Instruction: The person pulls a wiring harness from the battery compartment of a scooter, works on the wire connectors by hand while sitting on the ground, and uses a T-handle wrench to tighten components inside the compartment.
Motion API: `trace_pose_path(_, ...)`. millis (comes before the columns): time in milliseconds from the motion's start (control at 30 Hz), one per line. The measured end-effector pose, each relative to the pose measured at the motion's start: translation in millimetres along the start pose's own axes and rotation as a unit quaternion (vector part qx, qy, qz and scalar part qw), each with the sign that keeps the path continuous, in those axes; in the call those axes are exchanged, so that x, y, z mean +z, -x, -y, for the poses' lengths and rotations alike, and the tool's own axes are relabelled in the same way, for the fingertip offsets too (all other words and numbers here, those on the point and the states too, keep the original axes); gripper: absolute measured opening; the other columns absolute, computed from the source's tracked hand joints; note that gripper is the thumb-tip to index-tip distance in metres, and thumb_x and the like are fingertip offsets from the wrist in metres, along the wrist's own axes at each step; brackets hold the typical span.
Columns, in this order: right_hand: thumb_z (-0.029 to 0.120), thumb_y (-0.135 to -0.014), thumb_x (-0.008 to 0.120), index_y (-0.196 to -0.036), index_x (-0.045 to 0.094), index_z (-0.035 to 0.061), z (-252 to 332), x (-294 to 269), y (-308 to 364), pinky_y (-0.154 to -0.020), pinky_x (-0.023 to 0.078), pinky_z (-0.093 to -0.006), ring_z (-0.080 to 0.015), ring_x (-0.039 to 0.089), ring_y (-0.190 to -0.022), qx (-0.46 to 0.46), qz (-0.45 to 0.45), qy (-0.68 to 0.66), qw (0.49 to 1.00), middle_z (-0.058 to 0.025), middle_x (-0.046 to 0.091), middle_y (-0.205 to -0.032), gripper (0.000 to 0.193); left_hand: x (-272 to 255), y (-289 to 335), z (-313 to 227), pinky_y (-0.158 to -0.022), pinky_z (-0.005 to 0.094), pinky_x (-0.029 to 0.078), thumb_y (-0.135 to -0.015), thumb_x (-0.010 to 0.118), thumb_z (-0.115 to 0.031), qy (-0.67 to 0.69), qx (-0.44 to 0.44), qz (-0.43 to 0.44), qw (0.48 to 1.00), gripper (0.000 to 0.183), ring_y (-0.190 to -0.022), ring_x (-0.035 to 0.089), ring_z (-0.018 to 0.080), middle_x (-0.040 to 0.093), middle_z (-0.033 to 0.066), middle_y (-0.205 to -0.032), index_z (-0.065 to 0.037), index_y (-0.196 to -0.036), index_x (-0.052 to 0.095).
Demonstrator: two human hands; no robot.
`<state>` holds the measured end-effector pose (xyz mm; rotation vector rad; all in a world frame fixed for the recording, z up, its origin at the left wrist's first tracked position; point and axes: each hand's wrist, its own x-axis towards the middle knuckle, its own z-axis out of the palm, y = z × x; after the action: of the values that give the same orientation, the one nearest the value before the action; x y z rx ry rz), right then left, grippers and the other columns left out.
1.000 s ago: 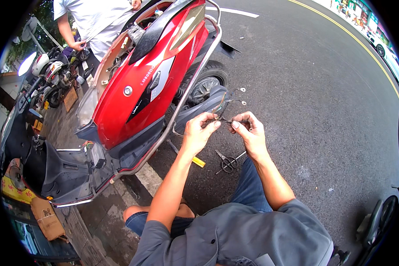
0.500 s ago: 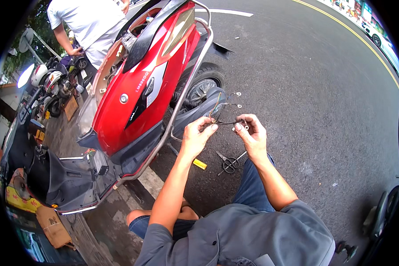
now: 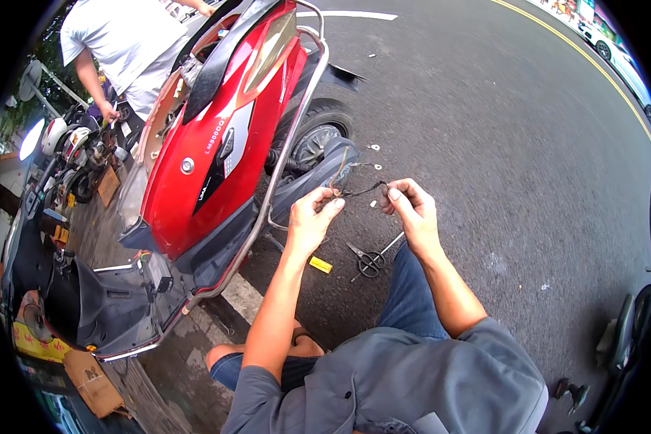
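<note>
A thin black wire (image 3: 362, 191) runs between my hands, sagging a little in the middle. My left hand (image 3: 311, 220) pinches its left end between thumb and fingers, where brown and black strands bunch together. The other end is pinched in the fingertips of my right hand (image 3: 416, 213). Beyond the wire, ring terminals (image 3: 377, 167) hang on leads near the scooter's rear. Below my hands, black-handled scissors (image 3: 369, 262) lie on the asphalt against a thin metal rod (image 3: 393, 243). A small yellow piece (image 3: 320, 265) lies to their left.
A red scooter (image 3: 217, 152) with its seat area opened up and a metal side rail (image 3: 291, 148) stands close on my left. Behind it is a person in a white shirt (image 3: 126, 47). Parked motorbikes (image 3: 72, 141) and a cardboard box (image 3: 96, 383) are farther left.
My right hand has turned and its grip has shifted along the wire. The wire now bows where it was straighter. The other person's arm has moved, and the view has shifted slightly.
</note>
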<state>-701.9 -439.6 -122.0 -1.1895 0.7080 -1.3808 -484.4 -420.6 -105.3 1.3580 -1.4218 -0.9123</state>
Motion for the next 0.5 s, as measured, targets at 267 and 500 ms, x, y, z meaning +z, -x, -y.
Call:
trace_pose_path(267,0.023,-0.098,0.06,-0.095,0.066,0.0025,12,-8,13,-0.064,0.047,-0.0243,-0.0092,0.059,-0.068,0.091,0.024,-0.066,0.993,-0.0028,0.065,-0.077,0.022,3,-2,6,-0.07,0.0226,0.047,-0.089,0.072,-0.013,0.02,0.006,-0.037,0.999,0.022,-0.077,0.058,0.0064,0.066,0.0015,-0.086,0.003,-0.102,0.066)
trace_pose_path(500,0.021,-0.096,0.06,-0.085,0.061,0.0048,29,-13,38,-0.061,0.043,-0.0233,-0.0076,0.053,-0.065,0.155,0.034,-0.023,0.987,-0.0008,0.06,-0.074,0.019,4,2,7,-0.071,0.0219,0.046,-0.089,0.073,-0.012,-0.065,0.086,-0.043,0.993,0.025,-0.08,0.058,0.007,0.063,-0.0011,-0.089,0.003,-0.107,0.065)
